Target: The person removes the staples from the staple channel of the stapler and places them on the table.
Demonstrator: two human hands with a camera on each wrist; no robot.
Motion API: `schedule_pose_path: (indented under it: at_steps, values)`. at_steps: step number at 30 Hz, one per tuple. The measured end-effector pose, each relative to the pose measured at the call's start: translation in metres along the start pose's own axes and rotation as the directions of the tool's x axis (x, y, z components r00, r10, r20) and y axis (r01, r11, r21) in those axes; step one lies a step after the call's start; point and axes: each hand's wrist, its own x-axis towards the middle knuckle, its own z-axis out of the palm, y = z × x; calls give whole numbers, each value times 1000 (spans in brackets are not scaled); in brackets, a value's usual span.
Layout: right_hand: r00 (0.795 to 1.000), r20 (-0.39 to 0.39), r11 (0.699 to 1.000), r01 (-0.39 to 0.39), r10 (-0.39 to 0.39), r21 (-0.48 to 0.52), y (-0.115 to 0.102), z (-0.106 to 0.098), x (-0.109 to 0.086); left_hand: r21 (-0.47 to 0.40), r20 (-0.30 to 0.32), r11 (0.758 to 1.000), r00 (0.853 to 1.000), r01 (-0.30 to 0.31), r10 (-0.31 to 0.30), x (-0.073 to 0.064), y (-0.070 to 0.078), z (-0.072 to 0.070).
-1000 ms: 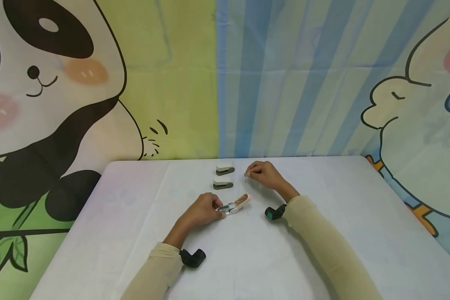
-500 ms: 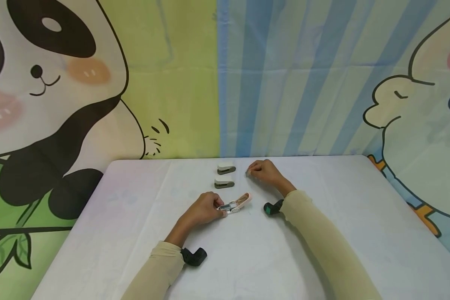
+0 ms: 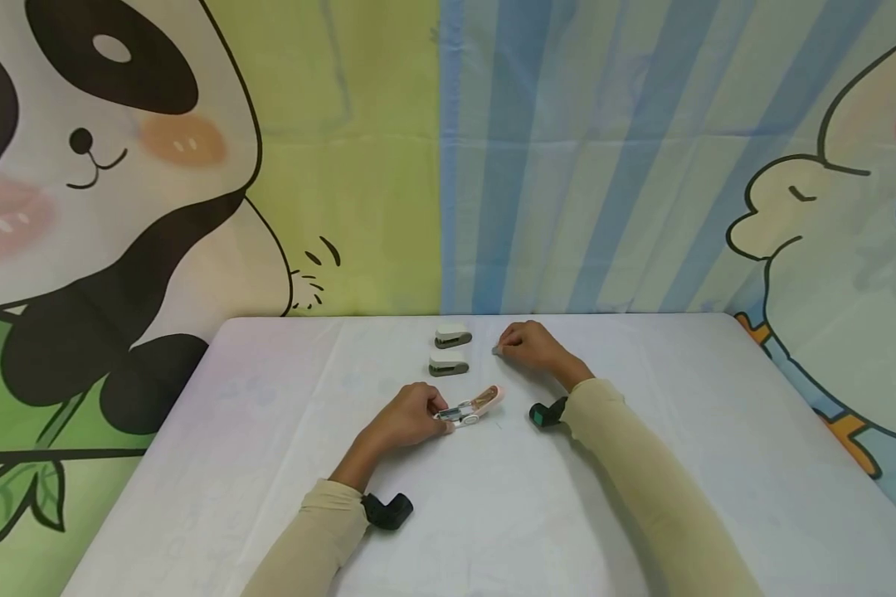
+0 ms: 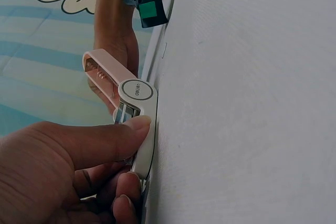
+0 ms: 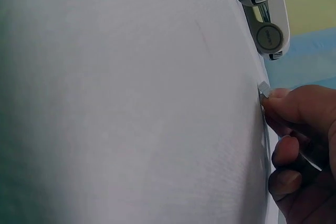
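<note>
A pink and white stapler (image 3: 485, 400), its pink top arm swung up, is held near its lower end by my left hand (image 3: 406, 417). In the left wrist view, the thumb lies along the white base of that stapler (image 4: 137, 90), and its metal channel shows beside the thumb. My right hand (image 3: 532, 346), farther back on the right, pinches a small silver strip of staples (image 5: 264, 88) between thumb and finger, close to the tabletop. Most of the strip is hidden by the fingertips.
Two white and grey staplers stand near the back of the table: a farther stapler (image 3: 453, 335) and a nearer stapler (image 3: 448, 363), both left of the right hand. A white cloth (image 3: 269, 464) covers the table. Behind its back edge hangs a printed curtain (image 3: 358, 166).
The head view has shifted slightly. Both hands keep nearly the same place and hold the same things; the right hand has barely moved.
</note>
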Motion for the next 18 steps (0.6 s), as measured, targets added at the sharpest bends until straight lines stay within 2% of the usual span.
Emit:
schedule_pose_path:
  at_steps: [7,18]
  values:
    - [999,-1,999,-50,50,15,1,-1,0,-3,1,1000,1000,0,0,0,-1,-1]
    - [993,-4,993,-114,114,-16,-3,-10,-9,-4,1,1000,1000,8,-8,0,-1,0]
